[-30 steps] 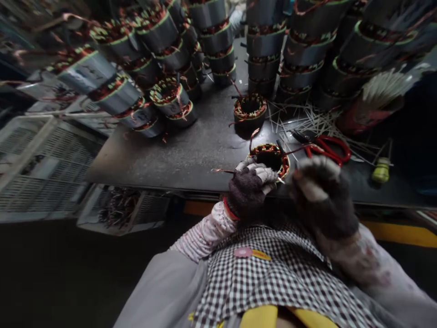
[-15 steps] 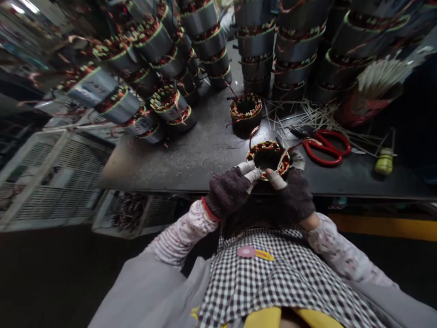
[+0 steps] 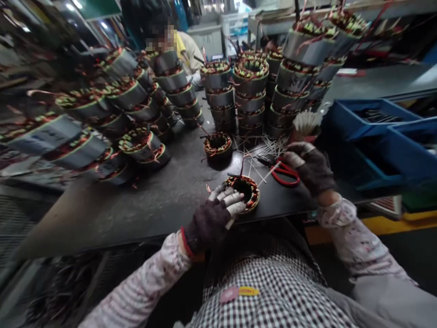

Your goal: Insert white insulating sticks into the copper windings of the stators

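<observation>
A wound motor stator (image 3: 247,191) with copper coils stands on the dark workbench (image 3: 153,205) near its front edge. My left hand (image 3: 213,218), in a dark fingerless glove with taped fingertips, rests on the stator's near left rim with fingers curled over it. My right hand (image 3: 307,166), gloved the same way, is raised to the right of the stator and pinches a thin white strip (image 3: 269,172) that slants down toward it. Red-handled scissors (image 3: 285,173) lie just under that hand.
Tall stacks of wound stators (image 3: 249,91) fill the back and left of the bench. One lone stator (image 3: 217,145) stands behind mine. Loose white strips (image 3: 262,150) are scattered nearby, with a bundle in a cup (image 3: 305,125). Blue bins (image 3: 375,132) stand right. Another person sits behind the stacks.
My right hand left the stator's rim and rose to the right, now pinching a white strip. My left hand stays on the stator. The head view lifted, showing more of the room.
</observation>
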`<state>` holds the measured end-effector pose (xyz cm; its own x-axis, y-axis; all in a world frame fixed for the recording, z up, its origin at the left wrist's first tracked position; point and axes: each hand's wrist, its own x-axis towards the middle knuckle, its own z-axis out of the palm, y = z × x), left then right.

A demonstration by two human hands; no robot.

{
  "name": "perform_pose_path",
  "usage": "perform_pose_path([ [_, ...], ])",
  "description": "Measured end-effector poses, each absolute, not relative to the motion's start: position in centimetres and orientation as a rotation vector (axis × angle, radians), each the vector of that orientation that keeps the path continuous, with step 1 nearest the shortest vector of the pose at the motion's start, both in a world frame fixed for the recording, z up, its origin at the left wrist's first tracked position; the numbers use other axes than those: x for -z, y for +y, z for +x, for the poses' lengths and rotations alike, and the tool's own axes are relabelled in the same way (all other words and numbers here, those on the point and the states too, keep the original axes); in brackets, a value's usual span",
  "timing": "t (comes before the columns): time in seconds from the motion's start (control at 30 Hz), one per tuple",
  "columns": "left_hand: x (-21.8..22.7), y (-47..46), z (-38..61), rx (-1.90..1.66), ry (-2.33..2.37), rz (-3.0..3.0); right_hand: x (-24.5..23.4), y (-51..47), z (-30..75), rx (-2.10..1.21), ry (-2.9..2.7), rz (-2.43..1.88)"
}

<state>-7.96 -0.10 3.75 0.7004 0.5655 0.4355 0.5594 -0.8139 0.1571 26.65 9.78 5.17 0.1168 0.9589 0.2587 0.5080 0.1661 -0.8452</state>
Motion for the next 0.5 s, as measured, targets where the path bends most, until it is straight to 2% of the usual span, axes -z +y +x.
perform_pose_path([
  [0.1, -2.2, -1.1, -7.0, -0.925, 1.031, 2.776, -7.0, 13.5, 28.6, -0.137, -1.497, -1.66],
  [0.17, -2.1, -0.9, -6.3, -0.974, 1.068, 2.754, -8.1, 16.3, 28.8, 0.038, -1.548, -1.731],
  [0.33, -2.4, 0.5, -5.4, -0.912, 1.183, 2.655, -9.1, 18.5, 28.9, 0.013, -1.576, -1.743],
  [0.5, -1.7, 0.6, -3.6, -1.113, 1.452, 2.445, -5.7, 9.6, 28.7, 0.088, -1.431, -1.483],
])
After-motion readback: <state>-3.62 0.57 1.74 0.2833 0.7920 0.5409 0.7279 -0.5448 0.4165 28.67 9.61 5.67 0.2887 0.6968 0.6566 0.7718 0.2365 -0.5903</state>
